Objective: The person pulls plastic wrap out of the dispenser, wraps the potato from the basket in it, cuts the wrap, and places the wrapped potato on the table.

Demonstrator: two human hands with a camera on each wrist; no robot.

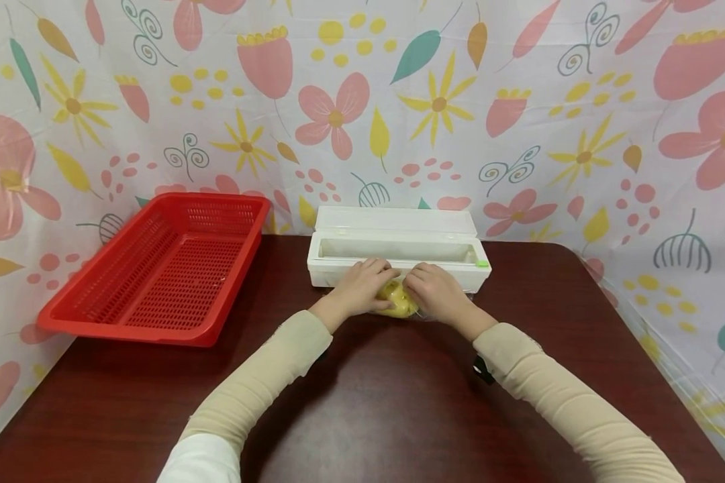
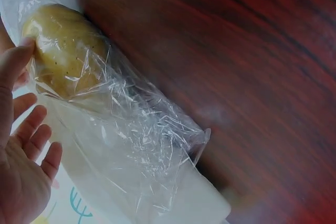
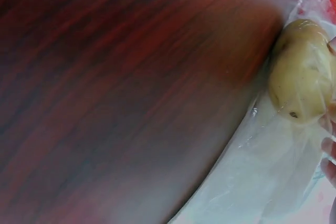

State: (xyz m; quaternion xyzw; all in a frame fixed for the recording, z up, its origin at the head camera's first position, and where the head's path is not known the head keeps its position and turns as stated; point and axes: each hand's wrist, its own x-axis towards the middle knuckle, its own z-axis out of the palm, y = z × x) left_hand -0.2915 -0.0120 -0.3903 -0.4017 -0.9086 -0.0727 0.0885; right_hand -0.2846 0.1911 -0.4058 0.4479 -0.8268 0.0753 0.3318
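A yellow potato (image 1: 399,300) lies under clear plastic wrap (image 2: 142,124) in front of the white wrap dispenser (image 1: 393,243). My left hand (image 1: 362,288) holds the potato's left side, its thumb pressed on the near face and the other fingers loosely bent behind. From the other side my right hand (image 1: 438,292) grips it with bent fingers; only the fingertips show at the edge of the right wrist view. Crinkled film spreads from the potato (image 3: 302,72) along the dispenser's front.
The dispenser's lid (image 1: 393,219) stands raised at the back, with a small green piece (image 1: 482,263) at the right end of its edge. A red plastic basket (image 1: 175,268) sits at the left of the dark wood table (image 1: 387,416). A flower-patterned cloth (image 1: 350,100) hangs behind.
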